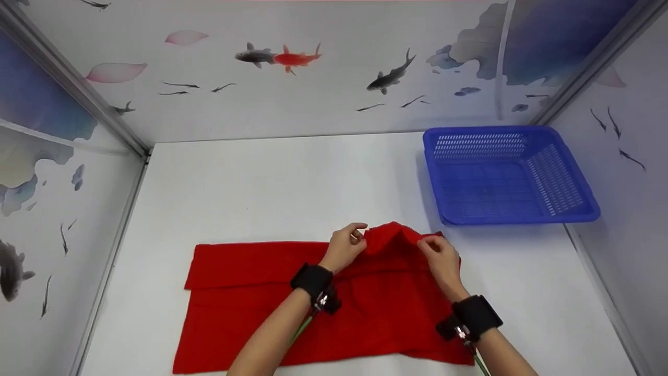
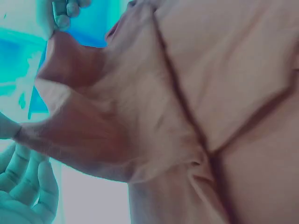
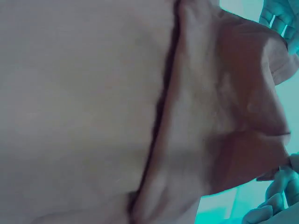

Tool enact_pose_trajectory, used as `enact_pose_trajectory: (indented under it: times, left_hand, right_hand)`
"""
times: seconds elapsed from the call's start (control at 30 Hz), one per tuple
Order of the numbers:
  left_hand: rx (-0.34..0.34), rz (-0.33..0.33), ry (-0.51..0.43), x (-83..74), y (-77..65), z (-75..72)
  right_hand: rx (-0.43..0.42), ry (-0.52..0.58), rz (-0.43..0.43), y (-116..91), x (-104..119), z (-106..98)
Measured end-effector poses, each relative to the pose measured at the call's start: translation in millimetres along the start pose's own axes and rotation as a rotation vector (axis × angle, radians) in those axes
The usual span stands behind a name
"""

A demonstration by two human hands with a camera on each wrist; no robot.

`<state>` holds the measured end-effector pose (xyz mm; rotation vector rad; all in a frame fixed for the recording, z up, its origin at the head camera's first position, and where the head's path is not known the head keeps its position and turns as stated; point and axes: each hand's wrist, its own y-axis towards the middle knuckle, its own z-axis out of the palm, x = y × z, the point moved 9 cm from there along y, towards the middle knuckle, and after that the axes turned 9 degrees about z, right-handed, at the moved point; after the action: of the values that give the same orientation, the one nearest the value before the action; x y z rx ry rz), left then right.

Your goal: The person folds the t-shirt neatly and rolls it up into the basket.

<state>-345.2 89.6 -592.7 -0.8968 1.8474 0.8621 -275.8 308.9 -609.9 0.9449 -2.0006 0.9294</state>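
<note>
A red cloth (image 1: 250, 324) lies spread over the front of the white table, with a long strip folded over along its far side. At the right part of the far edge, my left hand (image 1: 344, 247) pinches the cloth between thumb and fingertip. My right hand (image 1: 441, 260) pinches the same edge nearer the right corner. Between the hands the edge is raised in a peaked fold (image 1: 394, 235). The left wrist view shows the left hand (image 2: 28, 186) at the lifted edge; the right wrist view shows the right hand (image 3: 280, 191) holding its other end.
A blue plastic basket (image 1: 501, 188) with slotted sides stands at the back right, just beyond the cloth. Printed wall panels (image 1: 323, 104) with fish enclose the white table (image 1: 271, 188) at the back and both sides. Each wrist wears a black strap (image 1: 477, 317) with a camera.
</note>
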Motion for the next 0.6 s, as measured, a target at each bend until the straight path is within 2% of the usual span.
enact_pose_trajectory:
  times: [0.1, 0.27, 0.4, 0.47, 0.6]
  left_hand:
    - [0.072, 0.052, -0.015, -6.4, -22.9, 6.3]
    - [0.179, 0.144, 0.064, -8.9, -58.5, 19.4]
    - [0.278, 0.172, 0.126, -5.3, -85.0, 32.2]
    - [0.342, 0.164, 0.150, -2.0, -97.8, 39.0]
    - [0.461, 0.196, 0.292, 3.5, -120.4, 52.7]
  right_hand:
    - [0.056, 0.023, 0.025, -20.9, -12.5, -10.6]
    - [0.164, 0.010, -0.005, -50.6, -31.7, -17.3]
    - [0.214, -0.055, -0.044, -71.9, -48.7, -16.8]
    - [0.244, -0.106, -0.065, -80.5, -58.5, -13.9]
    - [0.365, -0.200, -0.105, -94.2, -80.8, -2.5]
